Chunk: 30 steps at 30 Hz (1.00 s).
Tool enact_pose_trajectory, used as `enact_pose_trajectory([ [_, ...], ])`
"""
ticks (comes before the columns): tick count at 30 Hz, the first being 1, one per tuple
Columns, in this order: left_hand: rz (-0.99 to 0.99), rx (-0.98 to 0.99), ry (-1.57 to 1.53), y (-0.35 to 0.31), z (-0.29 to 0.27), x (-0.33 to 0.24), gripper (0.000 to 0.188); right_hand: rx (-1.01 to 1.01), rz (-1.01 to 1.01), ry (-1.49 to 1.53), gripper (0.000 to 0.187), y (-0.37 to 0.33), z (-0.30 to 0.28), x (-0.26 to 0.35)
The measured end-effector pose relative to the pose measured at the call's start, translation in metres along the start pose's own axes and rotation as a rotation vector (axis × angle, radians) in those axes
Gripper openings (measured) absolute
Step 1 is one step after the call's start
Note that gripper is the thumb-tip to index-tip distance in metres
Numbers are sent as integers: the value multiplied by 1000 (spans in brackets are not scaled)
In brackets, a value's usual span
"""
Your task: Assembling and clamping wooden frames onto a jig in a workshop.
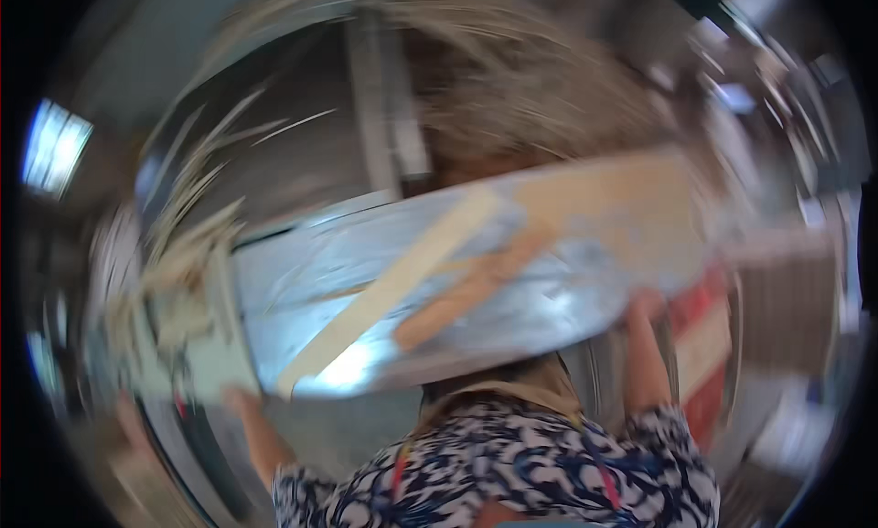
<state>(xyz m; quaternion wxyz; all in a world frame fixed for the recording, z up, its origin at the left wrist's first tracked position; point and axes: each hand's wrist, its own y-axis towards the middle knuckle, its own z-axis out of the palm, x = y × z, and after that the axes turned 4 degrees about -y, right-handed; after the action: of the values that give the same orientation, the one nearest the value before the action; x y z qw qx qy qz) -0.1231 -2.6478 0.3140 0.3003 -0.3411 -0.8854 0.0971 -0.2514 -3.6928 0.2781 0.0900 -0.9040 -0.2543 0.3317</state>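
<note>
In front of me is a long worktop with a shiny silver surface [567, 295]. A pale flat strip [389, 286], wood-like in colour, lies slantwise across it. Beside the strip is a shorter brown stick-like piece [471, 290], roughly parallel to it. My left hand [241, 402] is at the near left corner of the worktop, next to a pale green-white panel [206, 345]. At the near right edge is my right hand [646, 304]. Motion smears the fingers of both hands, so their grip, or anything in it, does not show.
Beyond the worktop lies a large mass of straw-coloured strands [540, 80], with a dark panel [274, 117] and an upright grey post [375, 98] beside it. Tan sheet-like material [631, 194] covers the worktop's far right. A red and cream box-like thing [704, 354] stands at right.
</note>
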Motion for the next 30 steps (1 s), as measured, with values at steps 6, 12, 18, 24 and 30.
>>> enact_pose_trajectory([
  [6, 267, -64, 301, -50, -3, 4, 67, -331, 562, 1145, 56, 21, -6, -13],
  [12, 390, -214, 100, -142, 9, -57, 64, -239, 783, 1325, 65, 24, -48, -76],
  [18, 392, -312, 303, -231, -7, -81, 62, -164, 731, 1211, 58, 170, -27, -177],
  [24, 279, -35, 447, -392, 33, -184, 74, -212, 21, 324, 43, 280, 32, -247],
  [30, 139, 164, -1426, -527, 31, -241, 59, -1099, -337, 854, 32, 217, -103, -206],
])
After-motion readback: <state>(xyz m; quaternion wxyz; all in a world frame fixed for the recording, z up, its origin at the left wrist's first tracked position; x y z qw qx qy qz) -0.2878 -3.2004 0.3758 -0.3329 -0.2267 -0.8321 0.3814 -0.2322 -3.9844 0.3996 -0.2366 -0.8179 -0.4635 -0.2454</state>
